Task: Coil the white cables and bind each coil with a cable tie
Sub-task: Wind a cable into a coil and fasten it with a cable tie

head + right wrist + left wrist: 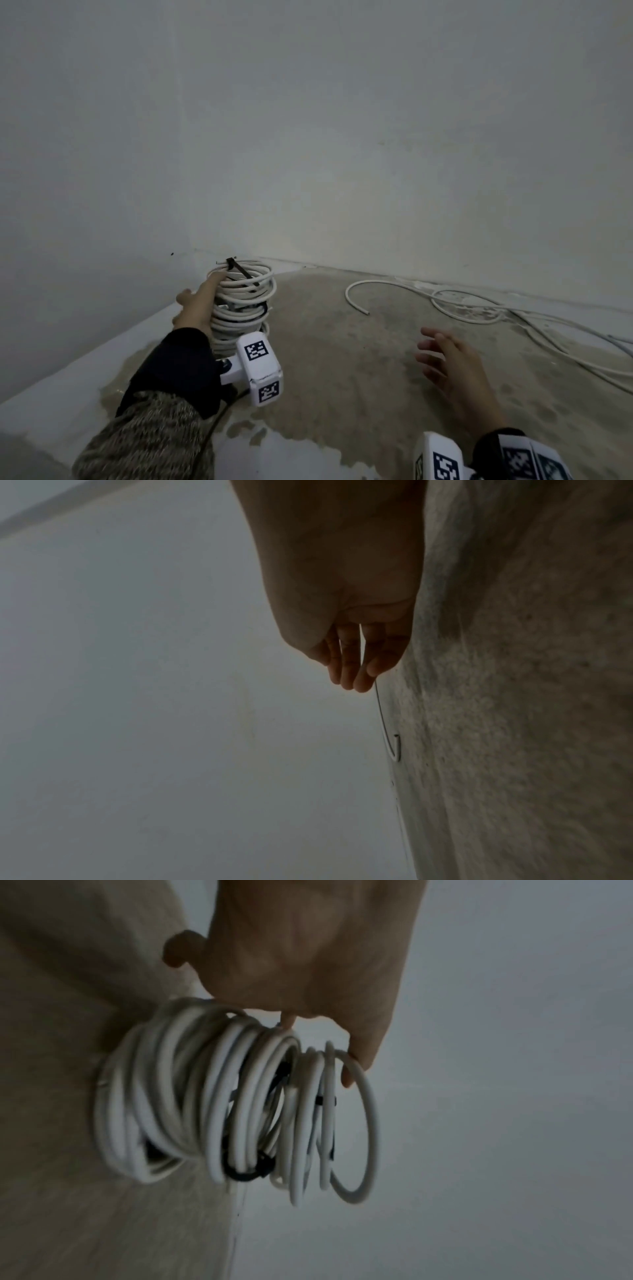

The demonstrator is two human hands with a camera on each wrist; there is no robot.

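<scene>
Fingers [356,1053] of the left hand [197,305] lie straight against the stack of tied coils [241,301] in the far-left floor corner; right hand [452,370] open, empty. Loose white cable [445,301] far right looks springy, light; grip near its free end.

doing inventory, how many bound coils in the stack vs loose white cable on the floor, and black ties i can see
Bound white cable coils: 3, as far as the left wrist view shows
Loose white cable tangle: 1; strand count unclear
Black cable ties: 3 visible
Total: 7
</scene>
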